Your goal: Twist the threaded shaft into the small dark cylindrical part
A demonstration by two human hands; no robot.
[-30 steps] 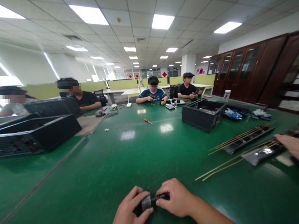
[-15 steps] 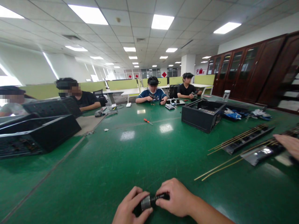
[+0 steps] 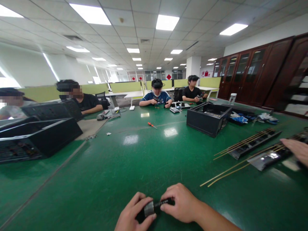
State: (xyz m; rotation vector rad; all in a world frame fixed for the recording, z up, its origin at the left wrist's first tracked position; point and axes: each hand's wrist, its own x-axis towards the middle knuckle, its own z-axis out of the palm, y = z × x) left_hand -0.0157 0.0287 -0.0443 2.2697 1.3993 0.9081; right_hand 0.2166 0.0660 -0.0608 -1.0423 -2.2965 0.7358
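Low in the head view, my left hand [image 3: 133, 213] is wrapped round the wide silver-grey band of a black and silver cylindrical object [image 3: 149, 209]. From the other side, my right hand [image 3: 180, 203] pinches its narrow black end [image 3: 164, 202] between thumb and fingers. The object lies roughly sideways between my hands, just over the green tabletop [image 3: 134, 170]. My fingers cover much of it, so its exact kind does not show.
Thin sticks [image 3: 228, 171] and dark trays [image 3: 255, 144] lie at right, beside another person's hand [image 3: 295, 150]. A black computer case [image 3: 202, 122] stands farther back, another case [image 3: 48, 138] at left. An orange screwdriver [image 3: 151, 124] lies mid-table. Several people sit around.
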